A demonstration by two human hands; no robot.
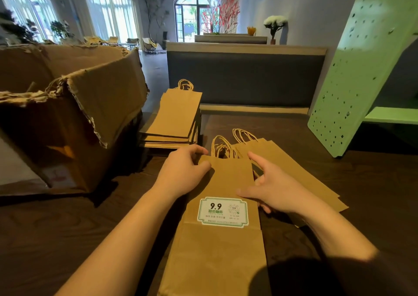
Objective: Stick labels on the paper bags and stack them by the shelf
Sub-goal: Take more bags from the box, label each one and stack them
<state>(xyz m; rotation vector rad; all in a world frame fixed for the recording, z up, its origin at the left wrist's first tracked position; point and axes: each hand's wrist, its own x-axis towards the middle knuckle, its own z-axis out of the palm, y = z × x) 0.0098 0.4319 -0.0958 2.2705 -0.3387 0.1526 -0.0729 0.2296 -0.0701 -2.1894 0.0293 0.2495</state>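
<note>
Lying flat, brown paper bag [217,250] with white green-edged label [222,212], apparently smooth.

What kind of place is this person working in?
Likely a café: a booth bench beyond the wooden table, a vase of white flowers, and a printed 9.9 label on the paper bag.
</note>
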